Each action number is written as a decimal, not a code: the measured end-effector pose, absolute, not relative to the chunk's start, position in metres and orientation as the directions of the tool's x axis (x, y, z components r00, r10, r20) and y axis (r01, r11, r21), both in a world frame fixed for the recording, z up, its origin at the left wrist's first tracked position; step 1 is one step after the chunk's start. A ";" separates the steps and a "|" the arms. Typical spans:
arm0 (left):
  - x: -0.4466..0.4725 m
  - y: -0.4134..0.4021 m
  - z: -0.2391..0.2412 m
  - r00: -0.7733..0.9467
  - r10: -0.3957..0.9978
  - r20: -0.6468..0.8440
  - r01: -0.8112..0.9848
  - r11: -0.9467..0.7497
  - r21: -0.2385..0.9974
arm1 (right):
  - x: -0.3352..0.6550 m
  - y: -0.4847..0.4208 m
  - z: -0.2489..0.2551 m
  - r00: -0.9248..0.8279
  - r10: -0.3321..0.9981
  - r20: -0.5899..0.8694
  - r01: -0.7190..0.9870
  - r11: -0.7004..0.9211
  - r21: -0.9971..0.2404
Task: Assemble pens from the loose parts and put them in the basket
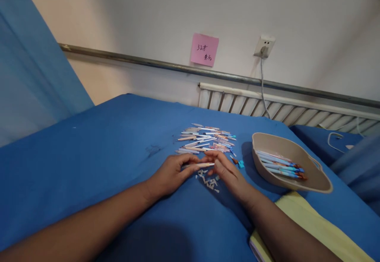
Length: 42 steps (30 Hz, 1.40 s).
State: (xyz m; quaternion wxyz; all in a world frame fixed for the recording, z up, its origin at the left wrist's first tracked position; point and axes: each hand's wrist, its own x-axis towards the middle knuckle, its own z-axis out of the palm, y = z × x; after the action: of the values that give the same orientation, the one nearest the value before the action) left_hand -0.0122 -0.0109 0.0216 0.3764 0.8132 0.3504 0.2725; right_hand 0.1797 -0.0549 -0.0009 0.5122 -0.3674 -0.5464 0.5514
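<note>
My left hand (173,171) pinches the left part of a slim pale pen (202,165), which lies nearly level between my hands. Around its right end curl the fingers of my right hand (228,173), closed on it as well. Just beyond my fingers a loose pile of pen parts (192,138) is spread on the blue cloth, with pale barrels, white tubes and printed pieces. Below the held pen lie several small whitish bits (211,183). Small blue and brown pieces (240,164) sit to the right of my right hand.
A beige basket (316,181) on the right holds several blue and brown pens (280,168). Yellow folded cloth (308,218) lies under my right forearm. Behind the blue-covered table (118,135) are a radiator (234,100), a metal pipe (142,61) and a plugged-in socket (265,46).
</note>
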 end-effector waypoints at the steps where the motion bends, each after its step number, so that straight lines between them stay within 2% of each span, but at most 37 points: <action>1: -0.012 -0.011 0.021 0.636 0.756 0.152 0.349 -0.459 0.817 | 0.179 -0.055 -0.001 -0.197 0.969 0.149 -0.204 0.108 -0.973; 4: -0.010 -0.010 0.015 0.696 0.714 0.070 0.311 -0.389 0.867 | 0.175 -0.055 0.000 -0.188 0.974 0.127 -0.336 0.058 -0.940; 7: -0.009 -0.010 0.010 0.699 0.714 -0.021 0.278 -0.244 0.929 | 0.174 -0.054 0.002 -0.169 0.980 0.101 -0.399 0.026 -0.916; 10: -0.008 -0.011 0.009 0.687 0.720 -0.094 0.235 -0.098 0.967 | 0.176 -0.052 0.000 -0.080 0.990 0.115 -0.272 0.089 -0.958; 12: -0.007 -0.011 0.010 0.681 0.723 -0.114 0.217 -0.051 0.975 | 0.177 -0.050 -0.002 -0.018 0.990 0.142 -0.115 0.139 -0.984; 14: -0.007 -0.011 0.012 0.669 0.734 -0.116 0.206 -0.032 0.978 | 0.178 -0.049 -0.004 0.018 0.989 0.149 -0.039 0.150 -0.988; 22: -0.007 -0.010 0.015 0.558 0.823 -0.107 0.223 -0.025 0.975 | 0.187 -0.040 -0.010 0.114 0.993 0.040 -0.334 0.076 -0.939; 30: -0.013 -0.005 0.020 0.520 0.854 0.026 0.352 -0.242 0.904 | 0.203 -0.032 -0.013 0.219 0.975 0.033 -0.385 0.117 -0.916; 42: -0.016 0.001 0.013 0.500 0.866 0.002 0.362 -0.211 0.908 | 0.203 -0.030 -0.017 0.248 0.968 0.024 -0.403 0.126 -0.906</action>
State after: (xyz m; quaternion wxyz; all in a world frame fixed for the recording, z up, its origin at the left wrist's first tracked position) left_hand -0.0159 0.0009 0.0133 0.4664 0.7298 0.4205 0.2703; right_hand 0.2026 -0.0298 -0.0168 0.6701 -0.4186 -0.3374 0.5118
